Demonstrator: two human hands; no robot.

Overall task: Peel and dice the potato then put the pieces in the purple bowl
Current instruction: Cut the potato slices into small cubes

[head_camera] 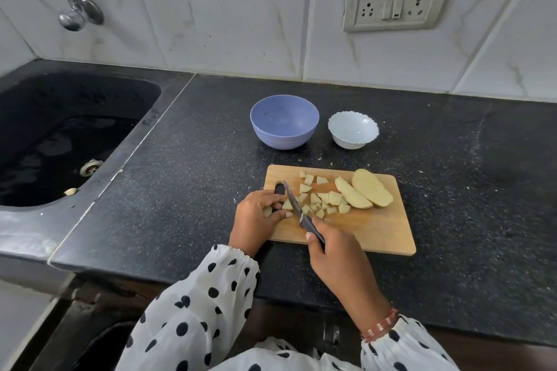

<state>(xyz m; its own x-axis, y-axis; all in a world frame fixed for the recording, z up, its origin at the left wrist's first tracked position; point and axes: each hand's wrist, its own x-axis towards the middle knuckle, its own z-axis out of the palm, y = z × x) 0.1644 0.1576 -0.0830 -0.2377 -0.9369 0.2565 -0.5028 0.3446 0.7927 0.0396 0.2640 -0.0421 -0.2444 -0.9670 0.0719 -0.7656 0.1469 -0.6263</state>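
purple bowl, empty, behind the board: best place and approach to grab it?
Pinch the purple bowl at its near rim, thumb inside and fingers outside, coming from above on the cutting board side. It stands upright and empty, so the rim is open all round. The white bowl stands close on its right, so avoid that side.

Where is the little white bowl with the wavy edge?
In the head view, the small white scalloped bowl sits on the black speckled counter, just right of the round purple bowl and behind the wooden cutting board.

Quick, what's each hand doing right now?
Left hand: holds a potato piece on the cutting board.
Right hand: grips the knife.
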